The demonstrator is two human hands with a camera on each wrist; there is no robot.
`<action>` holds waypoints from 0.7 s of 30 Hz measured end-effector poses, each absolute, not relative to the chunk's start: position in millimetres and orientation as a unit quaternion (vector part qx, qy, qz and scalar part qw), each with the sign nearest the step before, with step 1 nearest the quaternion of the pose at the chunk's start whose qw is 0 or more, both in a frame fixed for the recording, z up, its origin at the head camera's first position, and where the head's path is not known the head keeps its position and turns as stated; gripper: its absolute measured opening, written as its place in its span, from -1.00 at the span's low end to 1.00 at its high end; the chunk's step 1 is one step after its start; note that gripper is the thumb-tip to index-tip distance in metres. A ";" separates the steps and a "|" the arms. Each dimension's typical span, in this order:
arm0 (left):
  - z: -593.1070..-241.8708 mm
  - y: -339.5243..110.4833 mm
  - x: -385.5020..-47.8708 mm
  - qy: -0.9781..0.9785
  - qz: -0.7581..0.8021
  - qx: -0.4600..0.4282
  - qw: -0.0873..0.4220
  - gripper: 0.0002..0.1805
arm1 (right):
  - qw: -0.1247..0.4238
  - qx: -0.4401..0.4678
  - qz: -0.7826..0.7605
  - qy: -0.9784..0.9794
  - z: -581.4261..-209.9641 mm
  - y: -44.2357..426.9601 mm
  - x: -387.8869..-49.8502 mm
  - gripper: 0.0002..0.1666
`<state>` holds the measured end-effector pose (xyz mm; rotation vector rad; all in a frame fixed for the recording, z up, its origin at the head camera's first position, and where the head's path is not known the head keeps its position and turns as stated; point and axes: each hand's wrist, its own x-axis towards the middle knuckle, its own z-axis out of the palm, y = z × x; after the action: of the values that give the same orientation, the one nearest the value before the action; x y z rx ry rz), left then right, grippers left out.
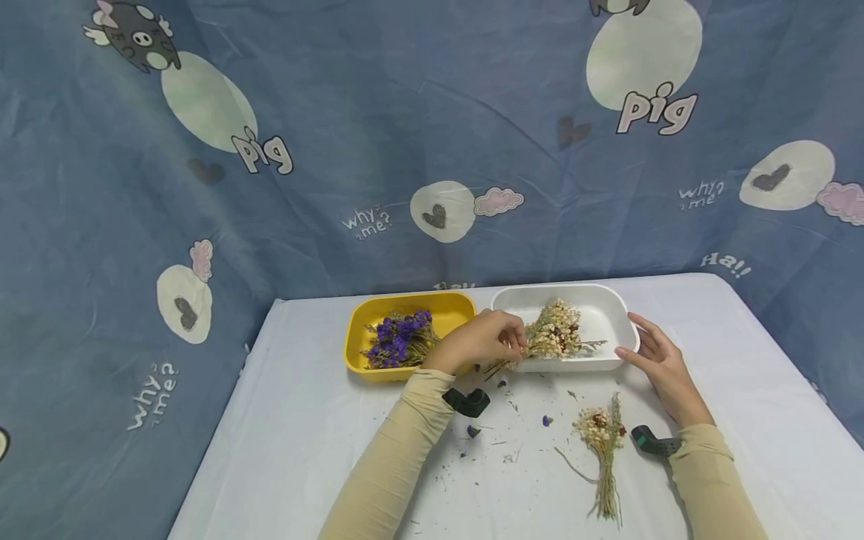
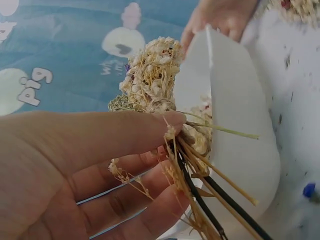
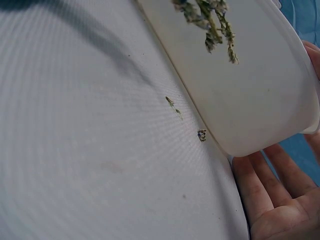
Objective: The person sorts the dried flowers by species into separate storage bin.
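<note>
My left hand (image 1: 482, 341) pinches the stems of a bunch of cream dried flowers (image 1: 555, 330) between thumb and fingers. Its flower heads lie over the white tray (image 1: 607, 364), and loose stem ends (image 2: 220, 187) stick out past the thumb in the left wrist view. At the tray's right end, my right hand (image 1: 660, 365) touches the rim with spread, mostly straight fingers. In the right wrist view those fingers (image 3: 280, 175) lie against the tray's outer side. Part of the thumb's contact there is hidden.
To the left stands a yellow tray (image 1: 358, 360) with purple dried flowers (image 1: 401, 337) in it. A smaller cream bunch (image 1: 604, 450) lies on the white table (image 1: 283, 450) in front. Purple petals (image 1: 547, 421) and plant crumbs are scattered about. A blue printed cloth (image 1: 324, 112) hangs behind.
</note>
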<state>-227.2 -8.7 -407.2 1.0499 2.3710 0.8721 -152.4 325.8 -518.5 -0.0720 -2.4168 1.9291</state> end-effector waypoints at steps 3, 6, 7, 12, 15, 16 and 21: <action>-406.2 -4.2 -236.3 0.851 0.301 0.380 0.200 -0.95 | 0.024 -0.023 0.618 -0.785 -518.2 325.3 -152.3 -0.03; -405.4 1.2 -245.5 0.854 0.292 0.385 0.192 -0.95 | 0.025 -0.021 0.623 -0.782 -518.2 325.1 -151.9 -0.03; -405.2 3.0 -248.2 0.856 0.288 0.385 0.189 -0.94 | 0.024 -0.020 0.625 -0.780 -518.4 325.1 -151.8 -0.03; -406.1 12.1 -260.6 0.874 0.260 0.371 0.175 -0.92 | 0.025 -0.020 0.626 -0.779 -519.3 325.2 -152.0 -0.03; -405.3 18.6 -265.1 0.886 0.244 0.358 0.167 -0.92 | 0.026 -0.021 0.625 -0.780 -519.3 325.4 -152.2 -0.04; -404.7 21.1 -266.1 0.889 0.238 0.354 0.164 -0.93 | 0.026 -0.021 0.624 -0.781 -519.3 325.5 -152.3 -0.03; -402.0 34.5 -270.7 0.905 0.202 0.345 0.143 -0.96 | 0.027 -0.025 0.619 -0.784 -519.7 325.7 -152.7 -0.04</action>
<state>-270.7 34.5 -402.0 0.9957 2.6122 0.5821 -152.7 325.7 -519.7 -0.0758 -2.4228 1.9125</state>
